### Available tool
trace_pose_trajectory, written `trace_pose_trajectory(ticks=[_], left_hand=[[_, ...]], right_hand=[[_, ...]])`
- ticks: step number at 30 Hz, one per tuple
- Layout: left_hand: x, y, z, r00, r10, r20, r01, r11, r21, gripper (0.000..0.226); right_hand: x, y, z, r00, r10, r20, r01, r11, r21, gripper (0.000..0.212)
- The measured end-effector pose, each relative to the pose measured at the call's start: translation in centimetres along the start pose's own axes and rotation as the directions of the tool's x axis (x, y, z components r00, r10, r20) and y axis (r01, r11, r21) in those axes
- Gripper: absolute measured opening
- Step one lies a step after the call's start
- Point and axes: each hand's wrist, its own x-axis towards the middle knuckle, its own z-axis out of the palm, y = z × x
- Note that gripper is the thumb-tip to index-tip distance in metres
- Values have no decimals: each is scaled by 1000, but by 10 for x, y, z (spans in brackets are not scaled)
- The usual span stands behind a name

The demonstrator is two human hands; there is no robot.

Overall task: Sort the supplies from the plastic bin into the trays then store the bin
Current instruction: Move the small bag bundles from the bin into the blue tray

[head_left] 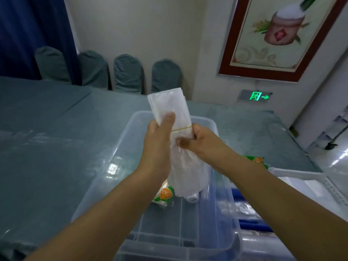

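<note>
Fingers of the left hand point(160, 134) and right hand point(195, 140) clamp the middle of a banded bundle of clear bags point(169, 108), its long axis upright, held above the plastic bin point(212, 213) on the bench point(47, 147); a white tray point(301, 176) lies right of the bin, nearer the right hand.

Even, cool indoor light, moderately dim. Glare patches on the table's glossy cover point(56, 140), brightest just left of the clear plastic bin point(120, 153); more sheen along its right edge. Wide-angle bend at frame edges, walls lean. Framed picture point(282, 34) smeared by motion blur. Exit sign point(256, 96) glows green. Shadows soft.
</note>
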Motion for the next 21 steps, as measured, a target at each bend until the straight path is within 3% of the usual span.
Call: trace_pose_trajectory(ticks=[3,5,7,10,12,14,16,21], left_hand=[[-4,-6,27,995,96,-4,-94,980,177,39],[-7,-10,47,994,111,-13,-107,981,162,31],[-12,-12,69,993,118,-14,-115,983,143,29],[-17,-14,107,997,80,16,-80,995,55,28],[-21,-19,136,998,44,33,-45,999,8,27],[-25,-32,168,1000,1,14,-1,1000,10,27],[-25,-51,201,999,-33,-17,33,999,18,29],[-14,-107,269,995,-61,-81,69,993,94,28]], right_hand=[[-5,3,-24,995,-52,-81,44,995,-94,29],[-11,7,-41,972,-113,-205,84,986,-144,35],[-16,17,-62,941,-161,-298,115,980,-165,57],[-29,30,-106,981,-29,-193,20,999,-44,92],[-42,40,-139,995,94,-23,-91,991,100,80],[-55,54,-167,982,170,84,-184,962,203,52],[-64,72,-191,978,193,80,-207,944,257,35],[-81,120,-246,969,247,18,-244,939,242,41]])
